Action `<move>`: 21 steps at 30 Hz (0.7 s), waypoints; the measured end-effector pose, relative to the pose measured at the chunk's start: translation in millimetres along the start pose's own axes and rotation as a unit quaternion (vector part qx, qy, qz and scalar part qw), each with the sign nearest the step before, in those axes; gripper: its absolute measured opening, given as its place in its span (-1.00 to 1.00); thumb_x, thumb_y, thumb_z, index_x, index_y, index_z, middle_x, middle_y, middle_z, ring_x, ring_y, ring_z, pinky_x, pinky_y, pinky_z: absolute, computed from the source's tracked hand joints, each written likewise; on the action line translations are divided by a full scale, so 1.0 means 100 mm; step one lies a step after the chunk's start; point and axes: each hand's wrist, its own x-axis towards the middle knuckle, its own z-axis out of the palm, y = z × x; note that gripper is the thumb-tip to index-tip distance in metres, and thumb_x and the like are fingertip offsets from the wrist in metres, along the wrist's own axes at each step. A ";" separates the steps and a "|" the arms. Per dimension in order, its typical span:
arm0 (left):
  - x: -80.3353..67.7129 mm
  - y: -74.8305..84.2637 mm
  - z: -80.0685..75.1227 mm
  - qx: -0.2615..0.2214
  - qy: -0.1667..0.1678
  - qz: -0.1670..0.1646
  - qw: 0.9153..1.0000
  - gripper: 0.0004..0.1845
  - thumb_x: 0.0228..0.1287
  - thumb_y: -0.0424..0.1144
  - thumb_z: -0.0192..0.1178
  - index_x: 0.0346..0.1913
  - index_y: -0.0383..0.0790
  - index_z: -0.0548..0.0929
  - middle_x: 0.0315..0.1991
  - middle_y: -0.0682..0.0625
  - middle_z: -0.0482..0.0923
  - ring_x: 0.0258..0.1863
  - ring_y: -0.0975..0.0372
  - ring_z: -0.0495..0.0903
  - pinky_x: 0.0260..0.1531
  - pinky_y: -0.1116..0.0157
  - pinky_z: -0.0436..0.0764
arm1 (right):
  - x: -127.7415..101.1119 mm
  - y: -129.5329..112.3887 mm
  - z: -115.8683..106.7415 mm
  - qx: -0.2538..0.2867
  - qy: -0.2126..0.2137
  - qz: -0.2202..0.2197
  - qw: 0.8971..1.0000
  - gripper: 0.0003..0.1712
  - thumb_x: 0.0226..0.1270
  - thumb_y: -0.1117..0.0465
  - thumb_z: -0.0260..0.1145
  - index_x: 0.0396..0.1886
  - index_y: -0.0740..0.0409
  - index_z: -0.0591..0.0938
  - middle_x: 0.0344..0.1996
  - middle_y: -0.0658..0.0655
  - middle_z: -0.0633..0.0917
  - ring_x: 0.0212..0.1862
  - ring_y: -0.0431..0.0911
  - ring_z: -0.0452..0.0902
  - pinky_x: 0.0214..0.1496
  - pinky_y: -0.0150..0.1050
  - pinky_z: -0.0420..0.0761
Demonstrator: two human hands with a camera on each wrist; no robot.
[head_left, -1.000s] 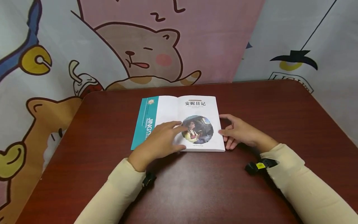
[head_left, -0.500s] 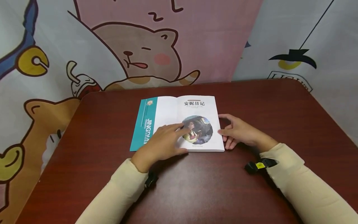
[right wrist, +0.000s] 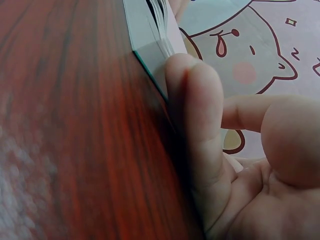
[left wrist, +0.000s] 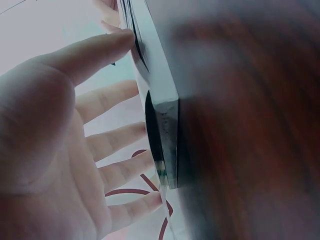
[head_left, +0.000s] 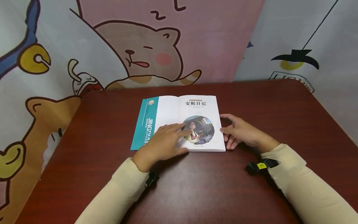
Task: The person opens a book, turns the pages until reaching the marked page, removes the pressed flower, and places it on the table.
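An open book lies on the table, with a blank white page and teal cover flap on its left. Its right page bears a title and a round picture. My left hand rests across the lower middle of the book, fingers extended toward the picture and thumb at the bottom edge. In the left wrist view its fingers are spread over the pages. My right hand touches the book's right edge with index finger and thumb, the other fingers bent below. In the right wrist view fingertips meet the page edges.
The dark red wooden table extends around the book on every side. Behind it hangs a cartoon-printed backdrop. A black strap device sits at the right wrist, and another at the left.
My left hand has slid slightly to the right over the page, its fingers now reaching onto the round picture. My right hand stays at the book's right edge.
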 end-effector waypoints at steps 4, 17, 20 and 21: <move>0.00 0.00 -0.02 0.002 -0.004 0.001 1.000 -0.32 0.20 0.15 0.36 0.40 0.17 0.48 0.49 -0.05 0.32 0.47 0.07 0.32 0.38 -0.10 0.32 | -0.01 -0.01 -0.01 -0.001 0.005 0.002 1.000 -0.18 0.53 0.21 0.14 0.60 -0.03 -0.08 -0.56 0.18 0.59 -0.62 0.00 0.67 -0.48 -0.02 0.71; -0.01 0.01 -0.03 0.005 -0.021 -0.004 1.000 -0.32 0.27 0.12 0.29 0.45 0.21 0.40 0.52 -0.03 0.26 0.51 0.07 0.25 0.41 -0.13 0.26 | -0.03 -0.02 0.00 0.014 -0.002 -0.002 1.000 -0.22 0.52 0.27 0.01 0.60 -0.03 -0.08 -0.54 0.21 0.58 -0.62 0.00 0.66 -0.50 -0.04 0.70; -0.02 0.01 -0.03 0.005 -0.024 -0.003 1.000 -0.32 0.28 0.12 0.29 0.46 0.21 0.40 0.52 -0.04 0.26 0.51 0.06 0.25 0.41 -0.13 0.26 | -0.04 -0.02 0.00 0.019 -0.007 -0.003 1.000 -0.22 0.53 0.28 -0.01 0.60 -0.03 -0.10 -0.54 0.21 0.57 -0.62 -0.01 0.66 -0.51 -0.05 0.70; -0.02 0.00 -0.03 0.005 -0.024 -0.002 1.000 -0.32 0.28 0.12 0.29 0.46 0.20 0.39 0.52 -0.04 0.26 0.51 0.06 0.25 0.41 -0.13 0.26 | -0.04 -0.02 0.00 0.021 -0.008 -0.002 1.000 -0.23 0.53 0.28 -0.02 0.60 -0.03 -0.10 -0.54 0.22 0.57 -0.62 -0.01 0.66 -0.51 -0.05 0.70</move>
